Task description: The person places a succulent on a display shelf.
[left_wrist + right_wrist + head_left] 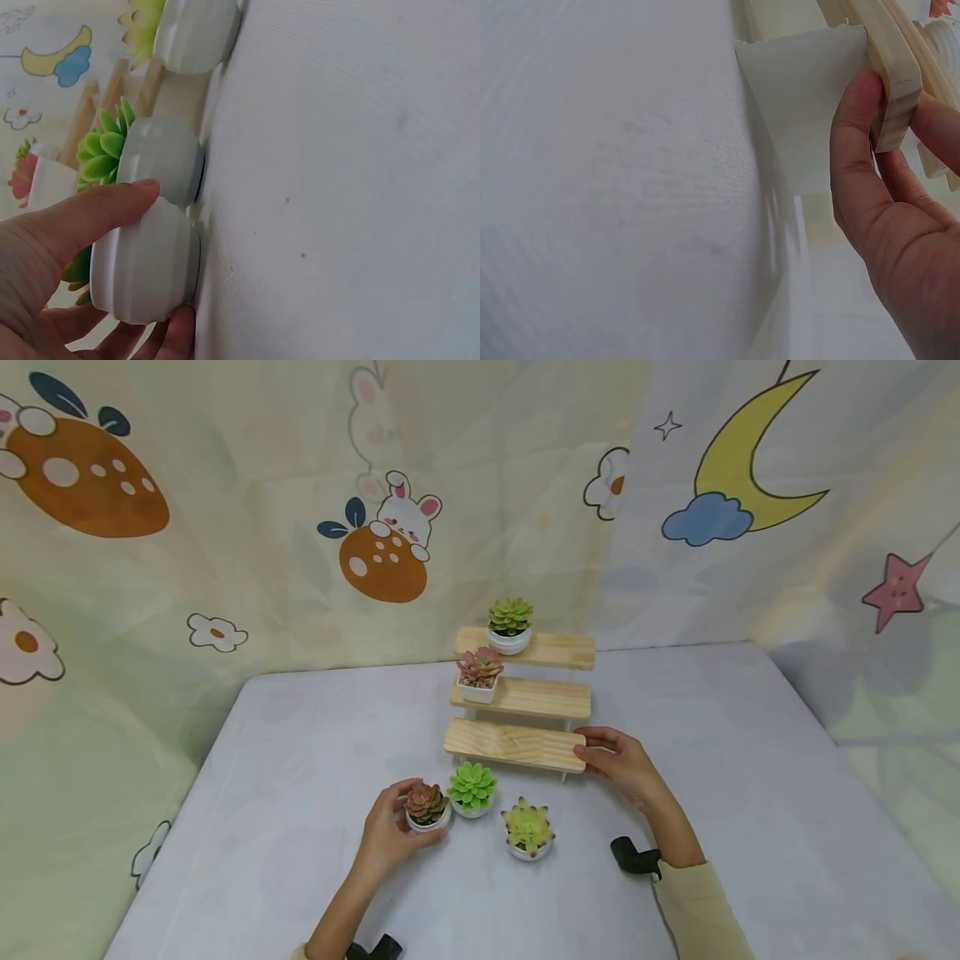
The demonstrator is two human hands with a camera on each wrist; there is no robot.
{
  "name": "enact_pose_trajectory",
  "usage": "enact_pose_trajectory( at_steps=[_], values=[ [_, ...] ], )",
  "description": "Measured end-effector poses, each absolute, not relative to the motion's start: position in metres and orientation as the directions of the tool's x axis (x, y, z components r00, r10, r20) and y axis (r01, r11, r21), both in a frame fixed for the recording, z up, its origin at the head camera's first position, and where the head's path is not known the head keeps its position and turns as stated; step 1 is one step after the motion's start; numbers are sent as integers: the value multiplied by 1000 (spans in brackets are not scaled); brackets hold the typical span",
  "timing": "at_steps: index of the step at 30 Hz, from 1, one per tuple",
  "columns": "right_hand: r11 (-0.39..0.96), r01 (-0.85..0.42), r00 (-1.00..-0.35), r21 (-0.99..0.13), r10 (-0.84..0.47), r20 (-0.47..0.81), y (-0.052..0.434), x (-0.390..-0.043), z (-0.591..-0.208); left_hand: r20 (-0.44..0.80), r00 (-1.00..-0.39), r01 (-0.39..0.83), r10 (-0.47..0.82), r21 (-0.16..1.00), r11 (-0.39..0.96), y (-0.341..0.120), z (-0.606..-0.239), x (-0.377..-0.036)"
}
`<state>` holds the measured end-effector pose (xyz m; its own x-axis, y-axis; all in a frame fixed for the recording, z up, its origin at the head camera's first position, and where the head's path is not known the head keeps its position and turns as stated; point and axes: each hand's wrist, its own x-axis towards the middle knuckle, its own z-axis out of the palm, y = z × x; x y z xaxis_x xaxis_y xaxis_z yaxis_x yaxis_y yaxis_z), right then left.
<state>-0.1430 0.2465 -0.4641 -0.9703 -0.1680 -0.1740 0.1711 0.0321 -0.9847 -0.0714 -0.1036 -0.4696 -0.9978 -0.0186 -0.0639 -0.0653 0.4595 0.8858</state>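
Note:
A three-step wooden shelf point(525, 702) stands mid-table. Its top step bears a green succulent point(510, 623); its middle step bears a pink succulent in a square pot point(478, 675). The lowest plank point(514, 745) is bare. My right hand point(618, 762) pinches that plank's right end point(892, 82) between thumb and fingers. My left hand point(397, 828) grips a small white pot with a reddish succulent point(427, 807), its pot point(150, 262) still on the table. Beside it sit a bright green succulent point(472, 789) and a yellow-green succulent point(528, 830).
The white table point(750, 793) runs to cartoon-printed curtains point(225, 527) at the back and both sides. Black wrist mounts point(633, 857) sit by my forearms. The shelf's white side panel point(795, 112) rests on the table.

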Motion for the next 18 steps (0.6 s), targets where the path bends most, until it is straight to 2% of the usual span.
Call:
enact_pose_trajectory(
  at_steps=[18],
  values=[
    [31,173,-969,-984,-172,-176,247,-144,-466,-48,-998,-64,-47,887,458,-105,-466,-71]
  ],
)
